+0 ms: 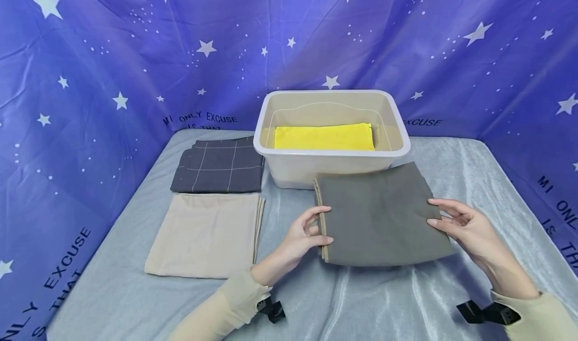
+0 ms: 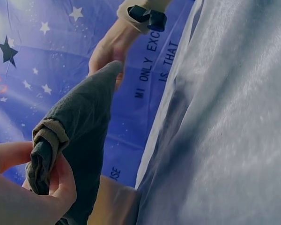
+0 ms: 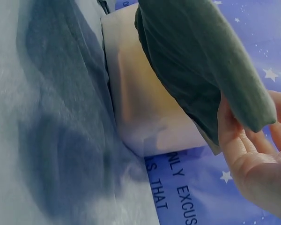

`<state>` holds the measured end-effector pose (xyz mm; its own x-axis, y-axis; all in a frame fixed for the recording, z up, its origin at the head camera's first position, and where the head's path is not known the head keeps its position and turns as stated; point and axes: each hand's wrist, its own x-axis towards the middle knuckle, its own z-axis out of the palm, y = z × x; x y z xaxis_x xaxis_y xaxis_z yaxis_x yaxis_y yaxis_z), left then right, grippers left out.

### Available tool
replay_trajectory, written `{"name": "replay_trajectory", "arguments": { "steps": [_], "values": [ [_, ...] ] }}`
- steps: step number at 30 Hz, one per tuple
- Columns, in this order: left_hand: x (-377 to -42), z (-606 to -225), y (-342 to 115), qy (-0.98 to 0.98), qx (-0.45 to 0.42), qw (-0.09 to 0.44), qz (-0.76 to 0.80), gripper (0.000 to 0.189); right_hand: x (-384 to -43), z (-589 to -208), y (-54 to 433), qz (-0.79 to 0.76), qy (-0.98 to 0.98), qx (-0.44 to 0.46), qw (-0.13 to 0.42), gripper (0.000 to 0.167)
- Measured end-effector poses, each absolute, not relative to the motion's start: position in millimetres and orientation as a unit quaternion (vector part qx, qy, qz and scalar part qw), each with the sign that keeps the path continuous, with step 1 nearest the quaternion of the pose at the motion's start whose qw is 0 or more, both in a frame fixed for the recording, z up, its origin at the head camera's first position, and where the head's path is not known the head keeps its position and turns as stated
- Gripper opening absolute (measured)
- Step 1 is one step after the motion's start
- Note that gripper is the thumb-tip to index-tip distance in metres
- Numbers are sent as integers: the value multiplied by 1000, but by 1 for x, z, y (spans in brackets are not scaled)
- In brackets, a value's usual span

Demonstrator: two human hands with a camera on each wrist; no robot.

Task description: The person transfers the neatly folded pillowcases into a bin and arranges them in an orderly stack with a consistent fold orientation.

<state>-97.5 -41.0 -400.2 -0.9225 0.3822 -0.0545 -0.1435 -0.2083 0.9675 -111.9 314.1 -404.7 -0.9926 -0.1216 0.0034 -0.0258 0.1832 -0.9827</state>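
Observation:
A folded dark grey-green cloth [image 1: 379, 220] is held up off the table between both hands, in front of the plastic bin [image 1: 334, 168]. My left hand [image 1: 303, 233] pinches its left edge, where layered folds and a tan border show. The right hand [image 1: 467, 230] pinches the opposite edge between thumb and fingers. In the left wrist view the cloth [image 2: 84, 117] hangs in a thick fold from the left hand [image 2: 51, 183]. Its rounded folded edge lies in the right hand [image 3: 257, 145] in the right wrist view. A yellow folded cloth [image 1: 322, 137] lies inside the bin.
Left of the bin lies a folded dark cloth with white grid lines [image 1: 217, 165]. Just in front of it is a folded beige cloth [image 1: 205, 235]. A grey velvety cover [image 1: 113, 291] spreads over the table, and a blue starry curtain [image 1: 226, 20] hangs behind.

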Motion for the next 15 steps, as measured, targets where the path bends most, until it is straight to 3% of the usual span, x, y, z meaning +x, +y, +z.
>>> {"name": "replay_trajectory", "arguments": {
  "steps": [7, 15],
  "values": [
    [-98, -397, -54, 608, 108, 154, 771, 57, -129, -435, 323, -602, 796, -50, 25, 51],
    [-95, -391, -68, 624, 96, 147, 761, 54, -106, -378, 275, -651, 755, -70, 33, 41]
  ]
}}
